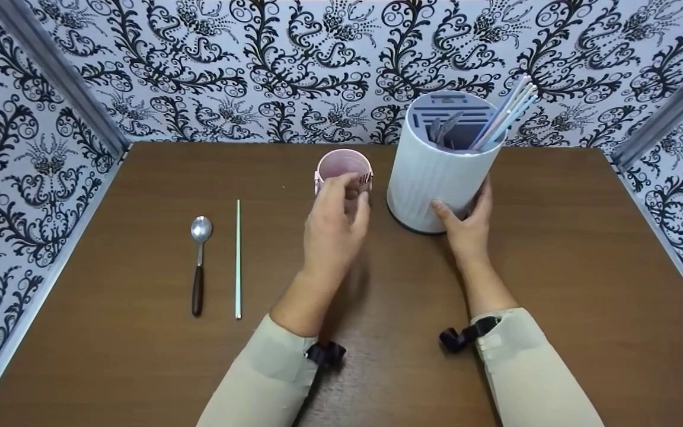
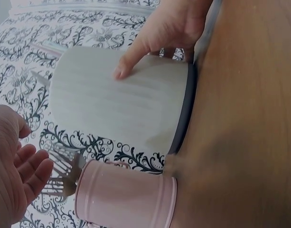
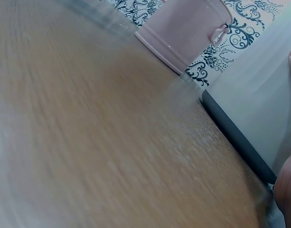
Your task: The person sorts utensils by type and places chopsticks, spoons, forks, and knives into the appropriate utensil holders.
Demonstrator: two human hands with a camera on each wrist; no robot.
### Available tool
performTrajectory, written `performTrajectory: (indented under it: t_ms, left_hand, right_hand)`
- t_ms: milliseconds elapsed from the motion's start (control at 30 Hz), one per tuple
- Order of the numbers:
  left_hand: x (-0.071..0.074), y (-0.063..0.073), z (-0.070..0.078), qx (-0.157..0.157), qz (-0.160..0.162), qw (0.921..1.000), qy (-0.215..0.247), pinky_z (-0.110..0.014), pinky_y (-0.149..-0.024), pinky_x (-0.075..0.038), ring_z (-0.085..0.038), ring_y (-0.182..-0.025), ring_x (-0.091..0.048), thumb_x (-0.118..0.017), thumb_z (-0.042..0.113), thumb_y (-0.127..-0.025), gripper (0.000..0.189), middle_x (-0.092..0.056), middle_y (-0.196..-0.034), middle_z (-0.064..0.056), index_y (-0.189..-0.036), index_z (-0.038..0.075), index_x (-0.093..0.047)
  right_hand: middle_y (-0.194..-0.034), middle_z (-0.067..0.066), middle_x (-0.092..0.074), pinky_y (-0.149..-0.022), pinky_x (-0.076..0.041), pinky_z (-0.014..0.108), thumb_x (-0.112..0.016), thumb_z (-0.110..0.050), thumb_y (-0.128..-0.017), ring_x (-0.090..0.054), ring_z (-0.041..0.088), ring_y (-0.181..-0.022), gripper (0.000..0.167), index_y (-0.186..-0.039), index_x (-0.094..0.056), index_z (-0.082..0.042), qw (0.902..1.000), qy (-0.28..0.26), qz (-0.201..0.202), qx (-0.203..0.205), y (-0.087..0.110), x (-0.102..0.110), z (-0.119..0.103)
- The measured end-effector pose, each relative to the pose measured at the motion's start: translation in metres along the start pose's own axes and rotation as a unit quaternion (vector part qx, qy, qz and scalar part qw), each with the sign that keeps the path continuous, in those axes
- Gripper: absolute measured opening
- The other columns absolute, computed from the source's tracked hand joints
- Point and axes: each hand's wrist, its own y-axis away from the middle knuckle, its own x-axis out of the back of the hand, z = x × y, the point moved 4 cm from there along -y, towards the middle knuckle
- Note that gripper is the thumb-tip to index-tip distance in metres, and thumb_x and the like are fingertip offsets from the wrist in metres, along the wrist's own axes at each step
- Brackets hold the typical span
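Observation:
My right hand (image 1: 471, 228) holds a white ribbed utensil holder (image 1: 436, 178) low on its right side, thumb across the front. Chopsticks (image 1: 510, 115) and metal cutlery (image 1: 445, 127) stand in the holder's grey slotted top. My left hand (image 1: 335, 225) is over the near rim of a small pink bucket (image 1: 344, 159), its fingers loosely bent. Forks (image 2: 64, 168) stick out of the bucket, tines up; in the left wrist view they show just beyond the left fingertips (image 2: 44, 166). The near side of the bucket is partly hidden by the left hand in the head view.
On the left of the brown table (image 1: 110, 284) lie a spoon (image 1: 200, 261) with a dark handle and one pale green chopstick (image 1: 238, 261), side by side. A patterned black-and-white wall (image 1: 294, 71) rises behind the table, with similar panels at both sides.

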Motion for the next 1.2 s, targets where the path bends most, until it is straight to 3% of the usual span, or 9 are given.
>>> performTrajectory:
  t_ms: [233,433,800,1200]
  left_hand:
    - [0.009,-0.004,-0.013,0.037,0.006,0.9992,-0.008,-0.039,-0.091,-0.059,-0.025,-0.100,-0.069,-0.067,0.014,-0.098,0.029,-0.069,-0.113,-0.013,-0.125,0.003,-0.065]
    - [0.018,-0.008,-0.031,0.082,0.004,0.9966,-0.003,-0.039,-0.087,-0.059,-0.027,-0.100,-0.067,-0.066,0.013,-0.098,0.034,-0.067,-0.118,-0.015,-0.130,0.002,-0.063]
    - [0.028,-0.014,-0.052,0.137,-0.010,0.9901,-0.029,-0.039,-0.086,-0.058,-0.023,-0.103,-0.067,-0.065,0.016,-0.098,0.039,-0.066,-0.118,-0.010,-0.135,0.003,-0.059]
    - [0.042,-0.017,-0.080,0.226,-0.054,0.9684,-0.091,-0.049,-0.090,-0.057,-0.030,-0.109,-0.069,-0.064,0.026,-0.101,0.052,-0.061,-0.135,-0.013,-0.147,0.007,-0.049]
  right_hand:
    - [-0.173,0.009,-0.018,-0.129,-0.019,0.035,-0.084,-0.015,-0.080,-0.021,0.023,-0.156,0.114,-0.167,-0.010,-0.011,0.9997,-0.001,-0.006,-0.024,0.001,0.001,0.001]
    - [-0.172,0.005,-0.020,-0.127,-0.020,0.031,-0.083,-0.018,-0.081,-0.023,0.017,-0.155,0.111,-0.167,-0.013,-0.014,0.9995,0.003,-0.008,-0.030,0.004,0.000,0.000]
    - [-0.173,0.002,-0.019,-0.129,-0.018,0.034,-0.084,-0.021,-0.081,-0.022,0.018,-0.156,0.113,-0.168,-0.011,-0.019,0.9991,0.002,-0.011,-0.042,0.003,0.001,0.002]
    - [-0.173,0.010,-0.015,-0.131,-0.014,0.037,-0.082,-0.022,-0.082,-0.018,0.024,-0.158,0.114,-0.167,-0.008,-0.009,0.9987,-0.002,-0.018,-0.048,0.014,-0.005,-0.035]
